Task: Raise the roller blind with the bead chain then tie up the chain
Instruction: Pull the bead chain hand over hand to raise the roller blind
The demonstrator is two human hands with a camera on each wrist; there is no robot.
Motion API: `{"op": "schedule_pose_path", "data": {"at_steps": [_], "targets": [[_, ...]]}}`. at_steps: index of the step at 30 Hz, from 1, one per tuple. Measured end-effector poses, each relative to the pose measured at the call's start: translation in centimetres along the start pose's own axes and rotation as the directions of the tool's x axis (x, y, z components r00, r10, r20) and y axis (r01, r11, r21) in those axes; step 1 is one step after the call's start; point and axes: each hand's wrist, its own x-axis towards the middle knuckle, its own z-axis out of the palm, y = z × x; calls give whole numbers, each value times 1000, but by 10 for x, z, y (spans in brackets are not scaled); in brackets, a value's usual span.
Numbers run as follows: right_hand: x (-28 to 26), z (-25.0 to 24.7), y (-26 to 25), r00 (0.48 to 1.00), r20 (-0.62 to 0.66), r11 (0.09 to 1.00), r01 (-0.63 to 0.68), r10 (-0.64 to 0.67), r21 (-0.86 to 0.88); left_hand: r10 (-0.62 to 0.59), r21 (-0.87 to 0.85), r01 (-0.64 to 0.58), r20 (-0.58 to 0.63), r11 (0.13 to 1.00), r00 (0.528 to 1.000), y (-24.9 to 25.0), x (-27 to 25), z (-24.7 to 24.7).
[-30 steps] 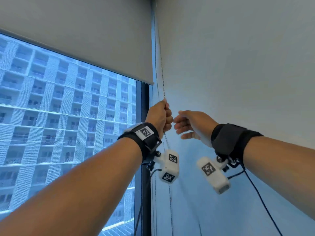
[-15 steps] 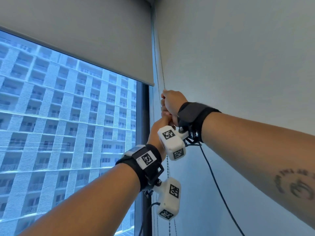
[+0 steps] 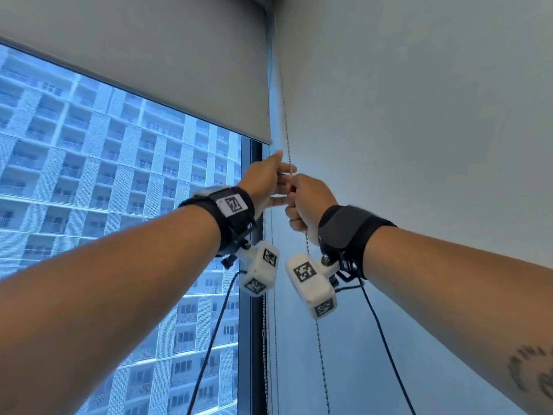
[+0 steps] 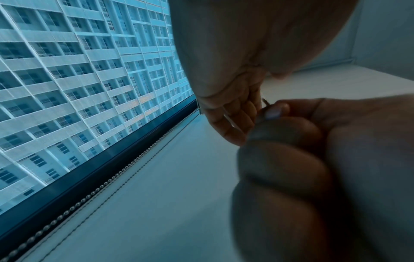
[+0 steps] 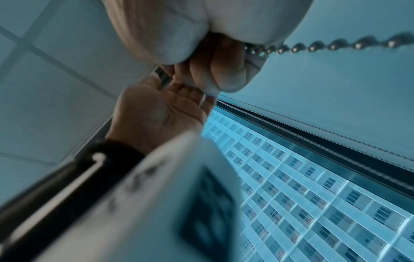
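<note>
Head view. Both my arms reach up into the corner where the window meets the pale grey side wall (image 3: 419, 115). My right hand (image 3: 308, 205) is fisted round the thin metal bead chain (image 3: 286, 130); the chain enters at the top of the fist and leaves below it, past the white tagged wrist camera (image 3: 311, 283). My left hand (image 3: 266, 181) is just above and touching the right, fingertips up at the chain; whether they pinch it I cannot tell here. The grey fabric roller blind (image 3: 149, 70) covers the upper window, its bottom edge just above my hands. A second run of chain hangs along the dark window frame (image 3: 254, 324).

Left wrist view. My left fingers are loosely bent, with the chain running close along them; grip unclear. Right fist fills the lower right, thumb over the chain.

Right wrist view. Right fingers curled tight, the beads running out of the fist to the right. Left palm faces the camera, fingers bent toward the fist.
</note>
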Motion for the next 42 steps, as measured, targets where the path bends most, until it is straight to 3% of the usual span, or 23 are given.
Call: {"op": "schedule_pose_path", "data": {"at_steps": [5, 8, 18, 21, 23, 31, 36, 39, 42], "targets": [[-15, -5, 20, 994, 107, 1000, -25, 24, 6, -49, -163, 42, -40, 986, 998, 13, 6, 15], [-20, -14, 23, 978, 206, 997, -19, 35, -75, -89, -281, 61, -85, 958, 992, 4, 3, 24], [-10, -21, -4, 974, 227, 866, 113, 0, -486, -59, -220, 14, -201, 975, 978, -11, -2, 23], [4, -21, -19, 994, 59, 926, 108, -93, -362, -76, -285, 27, -161, 958, 984, -18, -8, 19], [17, -19, -29, 997, 3, 957, 70, -72, -280, -74, -291, 31, -140, 956, 987, -26, -15, 20], [32, 17, -49, 1000, 4, 998, -18, 18, 60, -49, -266, 18, -112, 964, 993, -41, -32, 23], [31, 19, -50, 999, -13, 998, 47, -46, 35, -22, -156, 24, 15, 988, 1000, -51, -39, 8], [30, 16, -47, 1000, -13, 999, 15, -14, 51, -61, -143, 65, 38, 988, 997, -45, -33, -5], [25, 12, -38, 996, -15, 996, 86, -87, -18, -40, -112, 46, 52, 993, 998, -30, -15, -16]]}}
